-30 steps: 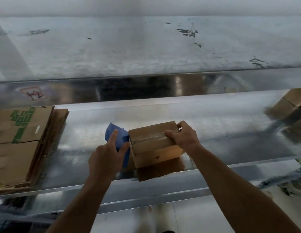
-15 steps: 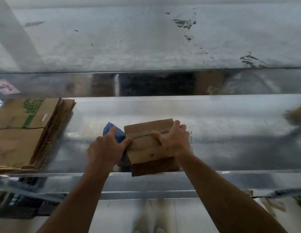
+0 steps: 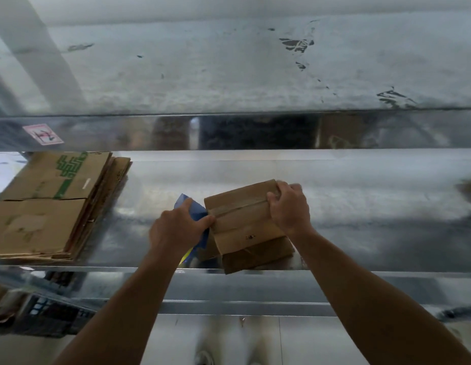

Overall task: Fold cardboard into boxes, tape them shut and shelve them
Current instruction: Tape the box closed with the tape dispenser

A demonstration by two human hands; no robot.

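A small brown cardboard box (image 3: pixel 243 219) with a strip of clear tape along its top seam sits near the front edge of a shiny metal shelf (image 3: pixel 360 233). My right hand (image 3: pixel 288 208) grips the box's top right corner, fingers curled over the far edge. My left hand (image 3: pixel 176 227) holds a blue tape dispenser (image 3: pixel 192 210) against the box's left side, thumb touching the box at the tape's end. Most of the dispenser is hidden behind my hand.
A stack of flattened cardboard (image 3: pixel 50 204) with green print lies on the shelf's left end. A blurred brown box (image 3: pixel 468 188) shows at the far right. A grey wall (image 3: pixel 229 67) rises behind the shelf, and a dark crate (image 3: pixel 44 314) sits lower left.
My right hand slid from the box's right side onto its top and now grips the top right corner. The left hand stayed at the left side with the dispenser.
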